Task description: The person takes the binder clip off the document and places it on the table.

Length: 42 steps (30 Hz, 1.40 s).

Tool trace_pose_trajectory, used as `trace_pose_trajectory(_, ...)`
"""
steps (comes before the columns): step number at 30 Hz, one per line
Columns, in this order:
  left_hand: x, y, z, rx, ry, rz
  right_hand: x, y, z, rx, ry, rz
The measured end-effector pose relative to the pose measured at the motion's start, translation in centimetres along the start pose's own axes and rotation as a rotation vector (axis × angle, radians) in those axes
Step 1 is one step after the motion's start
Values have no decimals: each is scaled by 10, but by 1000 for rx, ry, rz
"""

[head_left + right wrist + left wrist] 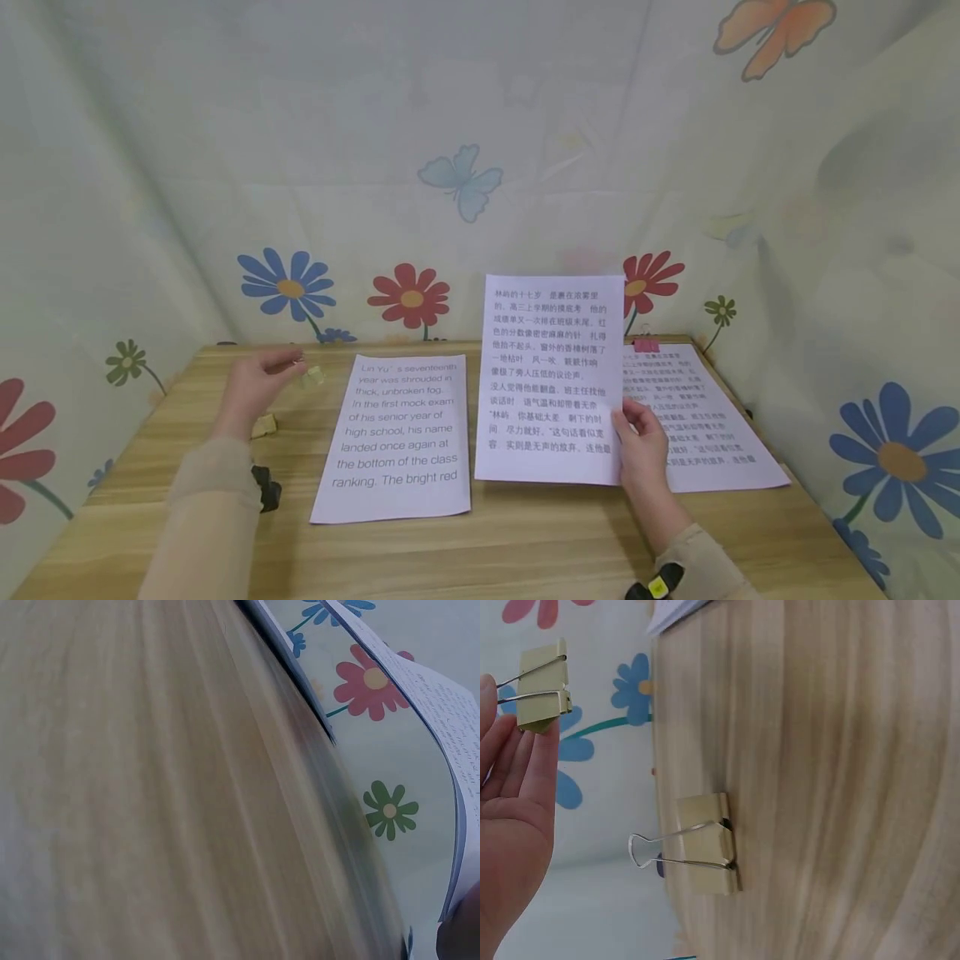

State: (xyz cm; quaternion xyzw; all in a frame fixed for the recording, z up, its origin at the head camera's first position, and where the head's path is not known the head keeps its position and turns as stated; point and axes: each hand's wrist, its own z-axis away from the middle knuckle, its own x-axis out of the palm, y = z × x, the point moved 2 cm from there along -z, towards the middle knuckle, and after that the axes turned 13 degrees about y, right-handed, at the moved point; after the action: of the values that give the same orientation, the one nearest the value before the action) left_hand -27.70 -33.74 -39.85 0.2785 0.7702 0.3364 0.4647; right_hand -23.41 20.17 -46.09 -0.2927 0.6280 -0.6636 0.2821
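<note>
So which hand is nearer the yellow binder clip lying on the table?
Left. The left hand hovers just above the lying clip, pinching another clip; the right hand holds a sheet far across.

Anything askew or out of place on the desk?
Nothing damaged or spilled. The right hand holds one Chinese sheet raised off the table; the left hand pinches a yellow binder clip, with another lying near the table's left edge.

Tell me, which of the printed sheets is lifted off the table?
The middle Chinese-text sheet, held upright by the right hand. The English-text sheet and the pink-clipped Chinese sheet lie flat on the table.
</note>
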Motion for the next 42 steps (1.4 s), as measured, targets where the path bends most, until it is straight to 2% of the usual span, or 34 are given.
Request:
trace_pose_trajectory(8,4,-30,10,-65,-118,-65,0,6,-1,12,-38,68)
trace_pose_trajectory(11,7,-39,12,-83,-138,-69,0,8,-2,12,-44,91)
trace_pose_trajectory(20,10,-50,17,-139,-195,-101,-1,9,-3,51,-43,131)
trace_pose_trajectory(30,10,-57,22,-99,-189,-117,-3,10,-4,59,-54,153)
trace_pose_trajectory(42,9,-58,24,-68,-162,-98,-5,11,-6,62,-63,154)
